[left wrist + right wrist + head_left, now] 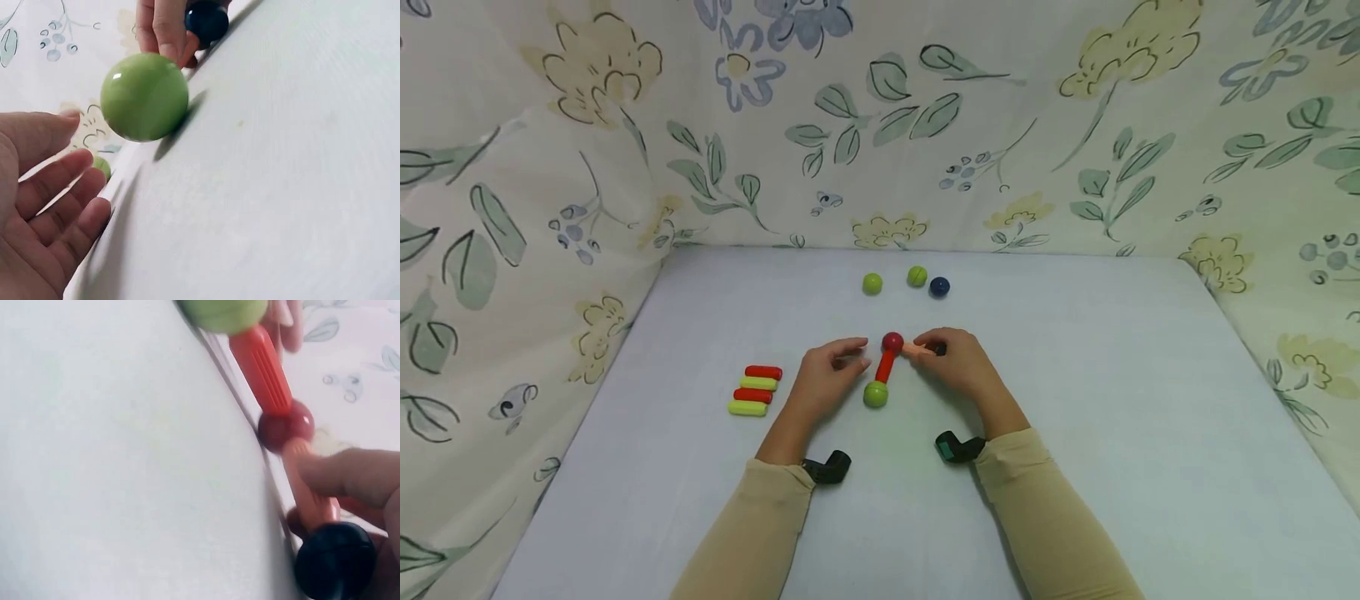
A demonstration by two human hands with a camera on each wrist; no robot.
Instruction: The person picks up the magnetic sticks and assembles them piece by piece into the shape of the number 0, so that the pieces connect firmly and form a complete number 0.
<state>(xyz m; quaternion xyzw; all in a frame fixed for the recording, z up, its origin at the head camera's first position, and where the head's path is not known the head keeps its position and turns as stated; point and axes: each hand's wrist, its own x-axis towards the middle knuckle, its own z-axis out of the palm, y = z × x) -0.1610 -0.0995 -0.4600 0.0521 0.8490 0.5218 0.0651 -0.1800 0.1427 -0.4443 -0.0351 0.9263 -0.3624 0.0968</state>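
A chain of balls and rods lies on the white table: a green ball (876,394), a red rod (261,369), a red ball (892,342), an orange rod (302,481) and a dark blue ball (335,560). Between thumb and fingers, my right hand (958,362) pinches the orange rod close to the dark blue ball. My left hand (823,383) hovers just left of the chain, fingers apart and loosely bent, holding nothing. In the left wrist view, a gap shows between its fingertips (97,212) and the green ball.
Left of my left hand lie several short rods in a stack of rows, red (763,372) and yellow-green (748,408) by turns. Farther back are two green balls (872,283) and a dark blue ball (939,287). A floral cloth (880,192) hangs behind the table.
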